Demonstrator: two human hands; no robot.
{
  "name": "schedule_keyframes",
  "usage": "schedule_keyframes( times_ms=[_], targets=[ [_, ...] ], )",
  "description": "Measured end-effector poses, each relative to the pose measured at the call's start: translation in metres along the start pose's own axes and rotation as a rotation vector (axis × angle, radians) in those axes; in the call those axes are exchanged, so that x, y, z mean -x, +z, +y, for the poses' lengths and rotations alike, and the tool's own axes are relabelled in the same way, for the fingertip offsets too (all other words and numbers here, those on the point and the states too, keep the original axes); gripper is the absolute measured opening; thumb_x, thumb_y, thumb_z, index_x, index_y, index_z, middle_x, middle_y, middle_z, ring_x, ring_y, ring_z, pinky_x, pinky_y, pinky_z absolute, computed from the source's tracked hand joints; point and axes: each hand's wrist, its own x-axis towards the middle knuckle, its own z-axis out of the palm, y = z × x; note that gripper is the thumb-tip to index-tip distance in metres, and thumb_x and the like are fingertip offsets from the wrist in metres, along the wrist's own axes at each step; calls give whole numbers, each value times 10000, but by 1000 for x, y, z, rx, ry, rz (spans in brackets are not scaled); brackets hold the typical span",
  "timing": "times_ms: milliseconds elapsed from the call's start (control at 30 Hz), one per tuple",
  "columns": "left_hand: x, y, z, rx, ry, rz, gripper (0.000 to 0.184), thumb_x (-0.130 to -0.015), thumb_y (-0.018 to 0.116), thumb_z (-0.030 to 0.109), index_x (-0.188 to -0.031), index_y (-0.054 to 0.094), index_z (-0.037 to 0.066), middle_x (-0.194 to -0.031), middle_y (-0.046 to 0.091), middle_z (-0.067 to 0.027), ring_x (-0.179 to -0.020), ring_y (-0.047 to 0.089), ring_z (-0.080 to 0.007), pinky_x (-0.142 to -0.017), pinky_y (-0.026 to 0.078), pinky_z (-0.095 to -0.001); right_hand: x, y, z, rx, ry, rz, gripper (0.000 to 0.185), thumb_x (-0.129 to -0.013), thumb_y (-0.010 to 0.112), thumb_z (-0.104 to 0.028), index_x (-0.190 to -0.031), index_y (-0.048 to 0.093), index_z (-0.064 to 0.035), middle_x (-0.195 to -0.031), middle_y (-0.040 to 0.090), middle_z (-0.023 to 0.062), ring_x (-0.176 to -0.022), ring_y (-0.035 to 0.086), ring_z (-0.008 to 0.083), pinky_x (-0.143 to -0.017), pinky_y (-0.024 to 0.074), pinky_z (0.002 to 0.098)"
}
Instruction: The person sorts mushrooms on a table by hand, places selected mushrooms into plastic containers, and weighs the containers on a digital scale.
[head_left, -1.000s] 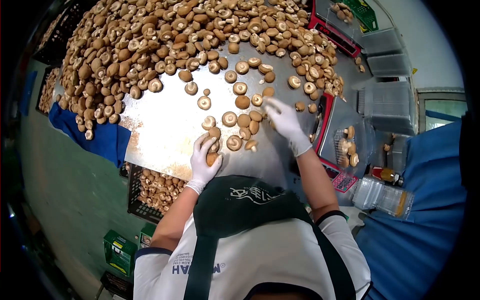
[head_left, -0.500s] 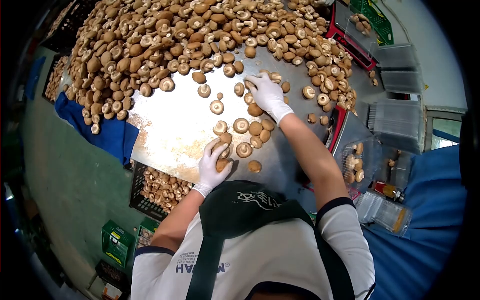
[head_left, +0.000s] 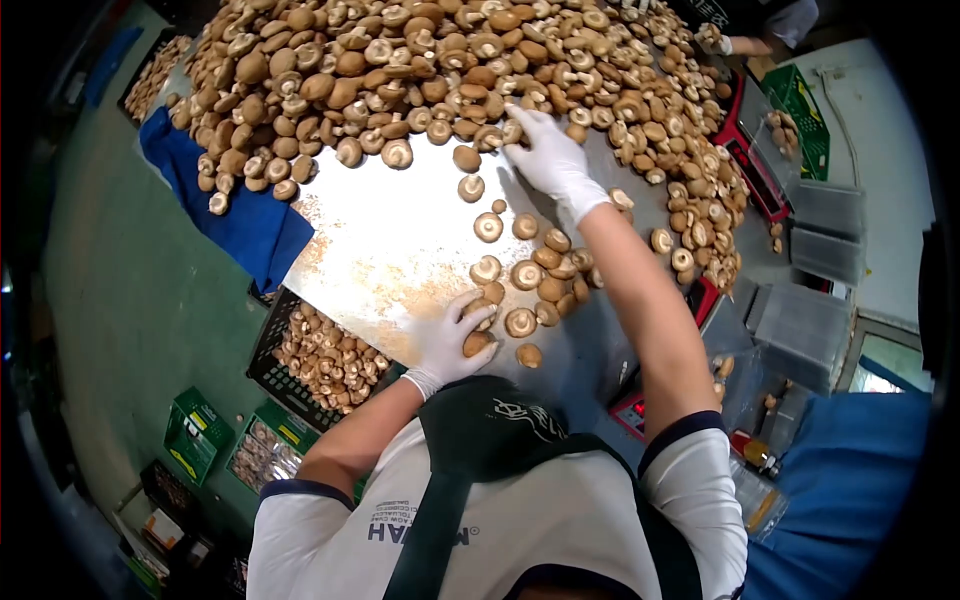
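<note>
My left hand [head_left: 452, 340], in a white glove, rests at the near edge of the metal table [head_left: 370, 250], its fingers curled round brown mushrooms [head_left: 477, 344]. Farther up, my gloved right hand [head_left: 545, 150] reaches the near edge of the large mushroom heap [head_left: 400, 60]. Its thumb and fingertips are around a mushroom [head_left: 512, 131] there. Between the hands lie loose mushrooms [head_left: 526, 274], some caps up and some stems up.
A black crate of mushrooms [head_left: 325, 365] stands below the table at left, near green crates [head_left: 196, 432]. Blue cloth [head_left: 225, 200] hangs over the left edge. Red scales [head_left: 750, 165] and clear plastic trays [head_left: 800, 325] are at right. A co-worker's hand [head_left: 738, 45] shows at top right.
My right hand has moved up to the heap's edge, and more mushrooms lie beside the loose group. My left hand stays round its mushrooms. The view has shifted, and a co-worker's hand shows at top right.
</note>
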Motion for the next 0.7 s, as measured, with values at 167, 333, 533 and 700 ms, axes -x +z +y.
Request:
schedule_keyframes(
  times_ms=[167, 333, 533, 700],
  targets=[
    [0, 0, -2, -22, 9, -23, 564, -787, 758, 302, -1308, 582, 179, -1379, 487, -182, -1122, 603, -369, -906, 526, -427, 5, 40, -28, 179, -64, -127, 583, -898, 576, -201, -1458, 426, -267, -1522, 357, 169, -1132, 621, 336, -928, 509, 441],
    [-1, -1, -4, -73, 53, -7, 543, -786, 748, 330, -1289, 593, 202, -1359, 509, -160, -1006, 650, -331, -814, 547, -405, 54, 29, 1, -55, 9, -181, 488, -918, 546, -177, -1392, 507, -289, -1351, 548, 145, -1063, 639, 333, -916, 520, 417],
    [-1, 0, -5, -71, 50, -3, 556, -771, 755, 325, -1287, 586, 206, -1352, 514, -157, -1009, 650, -332, -811, 547, -404, 28, -9, 22, -187, 52, -129, 363, -921, 562, -280, -1267, 656, -220, -1188, 678, 153, -1071, 656, 317, -951, 508, 375],
    [-4, -1, -3, -72, 71, 10, 576, -757, 761, 318, -1292, 582, 205, -1343, 522, -160, -1038, 642, -337, -823, 544, -405, -41, -11, -17, -164, -102, 71, 423, -948, 467, -193, -1358, 572, -209, -1454, 483, 140, -1209, 576, 324, -1007, 473, 398]
  ],
)
